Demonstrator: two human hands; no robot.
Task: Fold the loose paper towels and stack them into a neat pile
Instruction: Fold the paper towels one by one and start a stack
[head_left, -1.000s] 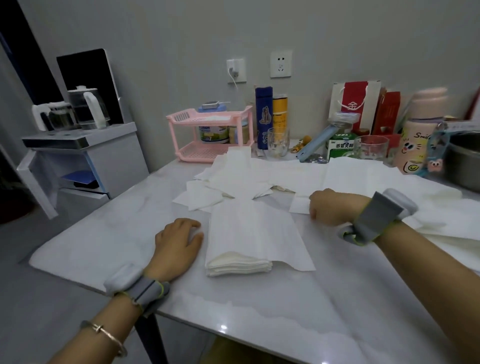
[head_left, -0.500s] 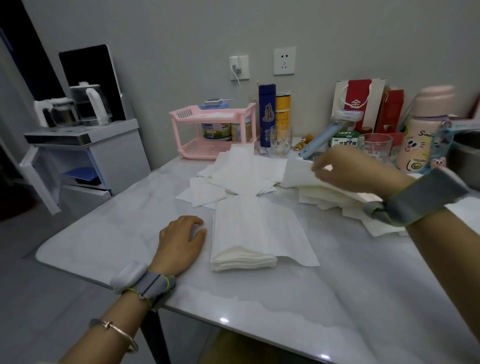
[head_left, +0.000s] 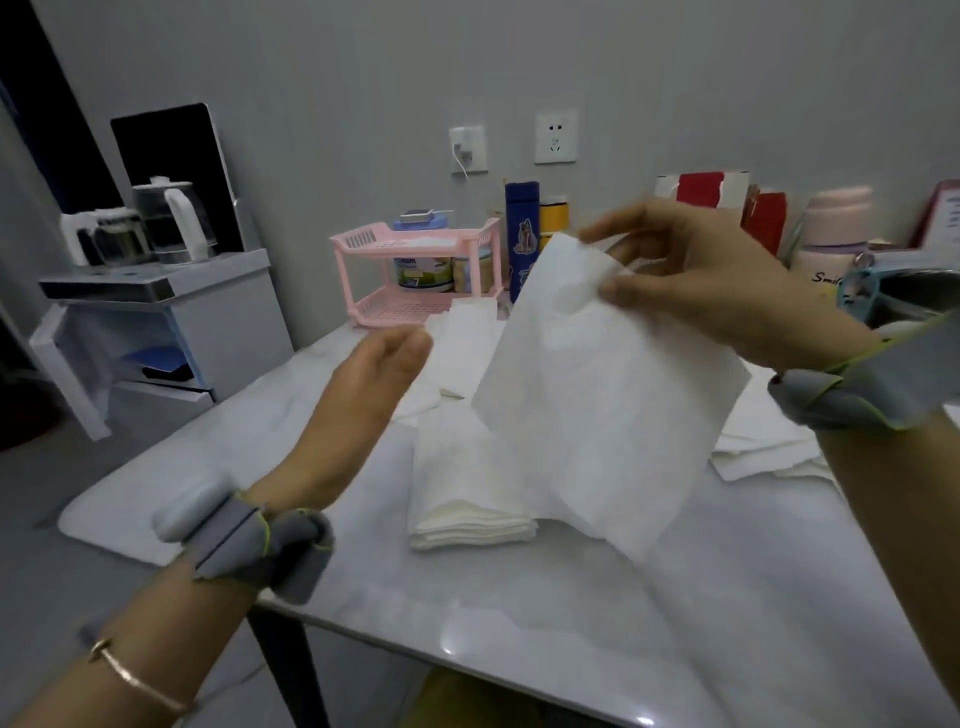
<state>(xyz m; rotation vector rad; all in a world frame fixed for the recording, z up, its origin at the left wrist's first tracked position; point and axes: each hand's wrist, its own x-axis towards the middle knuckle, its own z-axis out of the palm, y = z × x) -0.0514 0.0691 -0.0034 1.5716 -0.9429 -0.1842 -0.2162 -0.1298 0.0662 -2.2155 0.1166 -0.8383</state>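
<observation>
— What is laid out on the white marble table (head_left: 675, 623)?

— A large white paper towel (head_left: 597, 415) is held up over the middle of it. The towel is unfolded and hangs slack, faintly creased, with its lower edge close to the tabletop. More loose towels (head_left: 769, 452) are spread flat at the far side and to the right. A folded pile (head_left: 467, 499) is set near the middle, partly hidden behind the hanging towel, with its layered edges turned toward the near side.

— How is the hanging towel gripped?

— Its upper corner is pinched between the thumb and fingers of the right hand (head_left: 701, 280), which is lifted well above the table.

— And the left hand (head_left: 363, 395)?

— It is held in the air to the left of the towel and apart from its edge. The fingers are straight and pressed together, and nothing is grasped.
</observation>
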